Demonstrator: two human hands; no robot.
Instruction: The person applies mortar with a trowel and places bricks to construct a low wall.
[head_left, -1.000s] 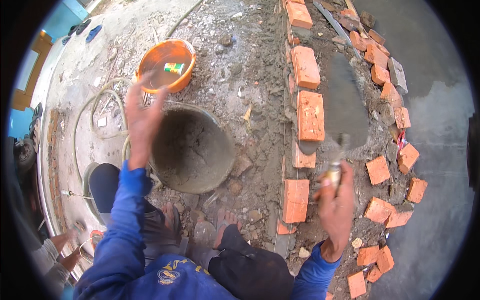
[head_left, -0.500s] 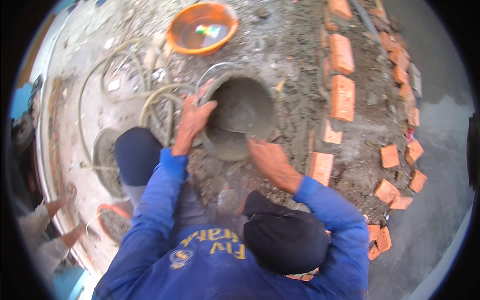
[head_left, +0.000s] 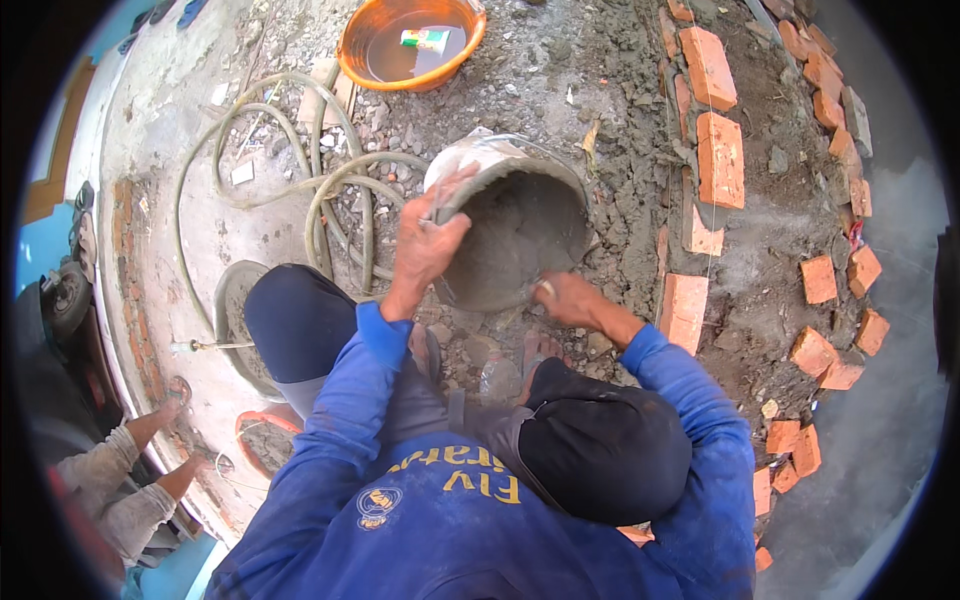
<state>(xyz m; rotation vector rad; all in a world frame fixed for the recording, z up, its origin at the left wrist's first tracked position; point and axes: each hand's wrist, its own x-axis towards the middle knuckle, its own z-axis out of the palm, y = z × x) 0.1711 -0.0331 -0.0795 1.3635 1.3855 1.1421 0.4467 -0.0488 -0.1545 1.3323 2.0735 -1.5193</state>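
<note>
At the far left a dark wheel stands beside the pale ground, and below it another person shows bare limbs and pale, rolled-up cloth. Next come a mortar-crusted grey tub, partly hidden by the wearer's left knee, and an orange-red pail near the left sleeve. Above these, a pale hose lies in loose loops on the rubble. In the upper middle sits an orange basin of cloudy water, with a green-and-white container in it. The left hand has its grip closed on the left rim of a pale-walled bucket, which rests on the ground in front of the bare feet, tilted with its mouth toward the wearer. Wet grey mortar coats its inside. The right hand is curled at the bucket's lower right edge; whether its grip is closed on the rim or on something else, I cannot tell. Further right, a row of orange bricks stands on a mortar strip beside a taut string, then loose bricks lie scattered before a smooth grey floor.
</note>
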